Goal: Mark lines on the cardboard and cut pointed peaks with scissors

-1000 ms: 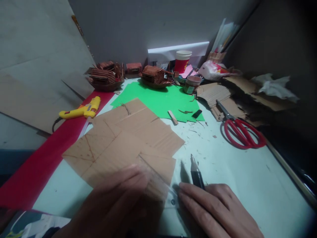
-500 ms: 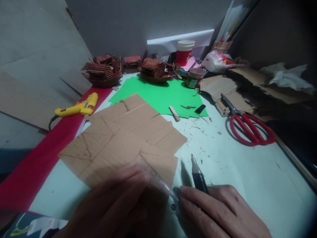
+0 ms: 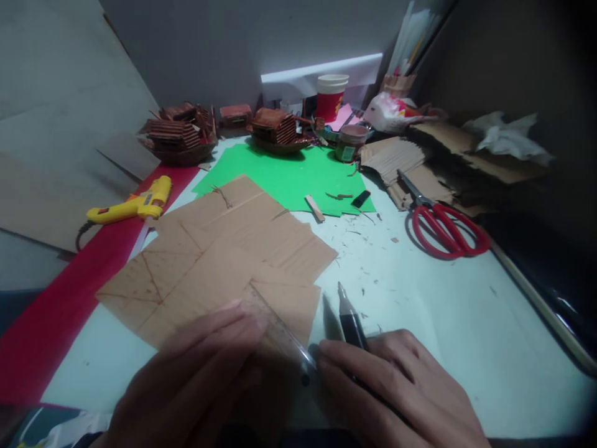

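A clear plastic ruler lies slantwise across the brown cardboard, which bears drawn brown lines at its left. My left hand presses down on the ruler, fingers together, its thumb in shadow. In my right hand is a black pen, its tip pointing away from me over the white surface beside the cardboard. The fingertips of that hand touch the ruler's near end.
Red-handled scissors lie at the right, near cardboard strips. A yellow glue gun rests at the left. Behind a green sheet stand brown model boats, a small jar and a red cup.
The view has turned slightly right, so everything on the table sits further left in the picture. Both hands, the pen and the ruler keep nearly the same place on the cardboard.
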The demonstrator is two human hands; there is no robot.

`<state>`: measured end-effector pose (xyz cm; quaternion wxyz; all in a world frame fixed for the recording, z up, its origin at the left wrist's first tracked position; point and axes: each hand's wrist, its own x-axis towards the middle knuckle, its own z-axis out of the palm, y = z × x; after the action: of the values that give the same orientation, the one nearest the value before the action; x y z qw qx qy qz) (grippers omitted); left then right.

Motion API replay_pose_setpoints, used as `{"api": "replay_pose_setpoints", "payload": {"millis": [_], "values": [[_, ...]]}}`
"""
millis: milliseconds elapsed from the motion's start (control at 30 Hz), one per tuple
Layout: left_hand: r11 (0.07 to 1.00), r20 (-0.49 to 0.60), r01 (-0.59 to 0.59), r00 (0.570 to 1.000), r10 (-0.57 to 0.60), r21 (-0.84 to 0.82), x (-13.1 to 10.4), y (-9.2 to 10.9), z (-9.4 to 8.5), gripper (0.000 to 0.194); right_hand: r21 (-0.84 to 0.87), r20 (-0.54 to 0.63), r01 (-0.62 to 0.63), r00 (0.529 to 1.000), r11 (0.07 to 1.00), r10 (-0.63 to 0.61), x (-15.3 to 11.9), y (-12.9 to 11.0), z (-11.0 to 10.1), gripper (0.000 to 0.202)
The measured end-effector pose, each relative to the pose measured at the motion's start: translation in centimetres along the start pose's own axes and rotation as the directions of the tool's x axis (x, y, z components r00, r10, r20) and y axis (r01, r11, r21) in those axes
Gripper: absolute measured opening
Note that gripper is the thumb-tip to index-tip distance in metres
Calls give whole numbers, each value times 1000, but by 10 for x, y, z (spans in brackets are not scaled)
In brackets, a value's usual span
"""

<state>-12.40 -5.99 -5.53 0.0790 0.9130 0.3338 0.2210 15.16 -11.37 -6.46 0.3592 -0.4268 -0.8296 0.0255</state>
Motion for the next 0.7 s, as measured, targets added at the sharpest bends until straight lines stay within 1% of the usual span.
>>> {"api": "replay_pose_setpoints", "payload": {"millis": [67,100,167,233,433,567,633,700], "values": [[998,-2,-57,998,57,-29,4,-1,0,51,-23,-8,21,1000,1000,-21,3,1,1,25],[997,-18,-73,997,72,-35,7,-1,1,49,-26,33,24,999,999,-24,4,1,1,23],[997,-51,-73,996,71,-36,12,0,2,42,-41,-67,-2,998,999,0,7,0,2,22],[998,-50,-54,997,52,-37,16,2,2,38,-44,-110,-22,994,999,17,9,-1,4,23],[998,-8,-56,998,56,-16,17,1,0,36,3,-63,-42,997,999,42,10,-5,3,32],[998,-5,-66,998,66,11,16,-1,1,36,-4,-38,-33,999,999,33,10,-6,-1,37],[997,-11,-74,997,74,15,17,0,3,36,-13,0,-38,999,999,38,8,-7,-4,32],[998,-18,-61,998,62,21,18,1,4,35,-18,-39,-56,998,998,55,7,-5,-10,22]]}}
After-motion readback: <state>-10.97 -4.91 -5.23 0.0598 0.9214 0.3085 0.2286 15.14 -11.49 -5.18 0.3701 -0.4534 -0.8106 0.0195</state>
